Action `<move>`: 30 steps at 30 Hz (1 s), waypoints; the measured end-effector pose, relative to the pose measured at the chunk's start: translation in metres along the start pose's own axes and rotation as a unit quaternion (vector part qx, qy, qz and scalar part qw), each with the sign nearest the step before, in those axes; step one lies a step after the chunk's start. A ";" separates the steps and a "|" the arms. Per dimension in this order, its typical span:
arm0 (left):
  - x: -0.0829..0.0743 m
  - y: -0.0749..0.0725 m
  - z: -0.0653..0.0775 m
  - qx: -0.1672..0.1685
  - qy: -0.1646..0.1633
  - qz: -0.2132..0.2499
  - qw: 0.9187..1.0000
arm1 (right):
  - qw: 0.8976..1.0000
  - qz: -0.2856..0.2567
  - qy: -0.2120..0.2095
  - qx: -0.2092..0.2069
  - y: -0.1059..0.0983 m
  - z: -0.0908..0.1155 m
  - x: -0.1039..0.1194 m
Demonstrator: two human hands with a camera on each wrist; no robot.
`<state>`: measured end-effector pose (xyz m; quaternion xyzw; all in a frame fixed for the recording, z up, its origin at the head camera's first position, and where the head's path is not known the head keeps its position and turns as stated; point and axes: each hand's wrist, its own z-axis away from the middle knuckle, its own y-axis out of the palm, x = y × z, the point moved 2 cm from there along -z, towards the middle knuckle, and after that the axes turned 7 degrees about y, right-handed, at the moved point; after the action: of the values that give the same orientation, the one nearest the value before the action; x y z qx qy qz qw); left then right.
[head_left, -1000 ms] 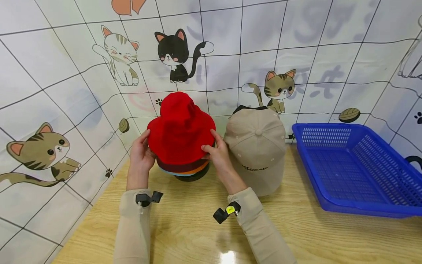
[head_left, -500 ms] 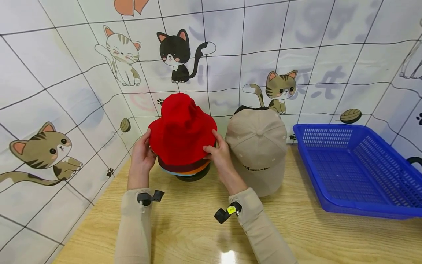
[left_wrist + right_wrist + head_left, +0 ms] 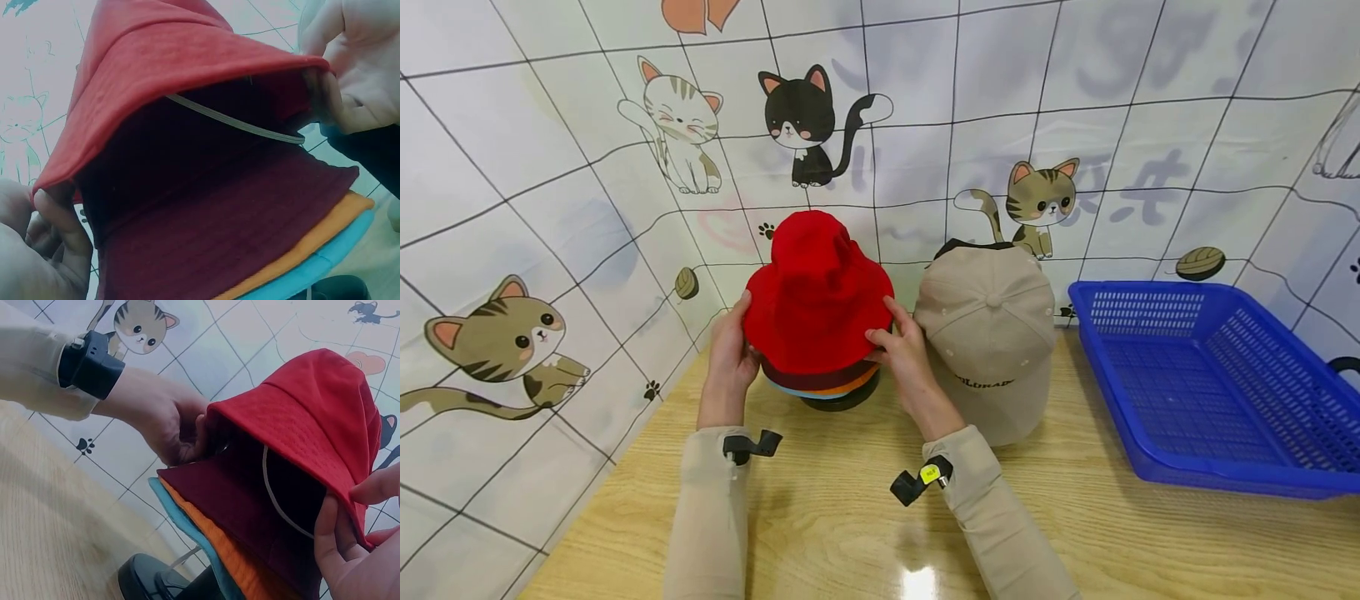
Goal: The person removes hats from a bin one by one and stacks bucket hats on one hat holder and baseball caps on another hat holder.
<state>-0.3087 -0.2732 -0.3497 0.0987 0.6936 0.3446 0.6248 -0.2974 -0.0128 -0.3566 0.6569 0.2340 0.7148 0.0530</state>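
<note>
A red bucket hat (image 3: 820, 308) sits over a stack of other hats, its brim spread between my two hands. At the brim's left edge my left hand (image 3: 728, 346) grips the cloth, thumb on the underside. My right hand (image 3: 906, 350) pinches the opposite edge between thumb and fingers. In the left wrist view a dark gap shows under the red brim, with a thin pale cord (image 3: 231, 122) across it. Below come a maroon brim (image 3: 250, 494), an orange brim (image 3: 206, 519) and a light blue brim (image 3: 187, 515). A black round base (image 3: 144, 578) shows under the stack.
Close on the right stands a beige cap (image 3: 988, 325) with lettering above its visor. Farther right lies a blue perforated basket (image 3: 1105, 400) on the wooden table (image 3: 835, 517). A cat-printed wall covering (image 3: 917, 142) rises behind and on the left.
My left hand has shifted slightly to the right with the left edge of the red brim. The right hand keeps its hold, and the other hats stay in place.
</note>
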 end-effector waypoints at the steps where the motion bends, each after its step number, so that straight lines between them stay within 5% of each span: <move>1: 0.001 -0.001 -0.001 -0.004 -0.003 0.000 1.000 | 1.000 -0.001 0.003 0.000 0.000 0.000 -0.001; 19: 0.011 -0.005 -0.005 -0.112 0.013 0.016 0.993 | 1.000 -0.006 0.020 0.006 -0.001 -0.003 -0.005; 30: 0.017 -0.006 -0.005 -0.124 0.055 -0.078 0.988 | 0.999 0.015 0.034 -0.010 -0.003 -0.004 -0.008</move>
<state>-0.3151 -0.2698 -0.3665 -0.0534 0.6846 0.3831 0.6178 -0.3011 -0.0141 -0.3650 0.6352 0.2186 0.7396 0.0414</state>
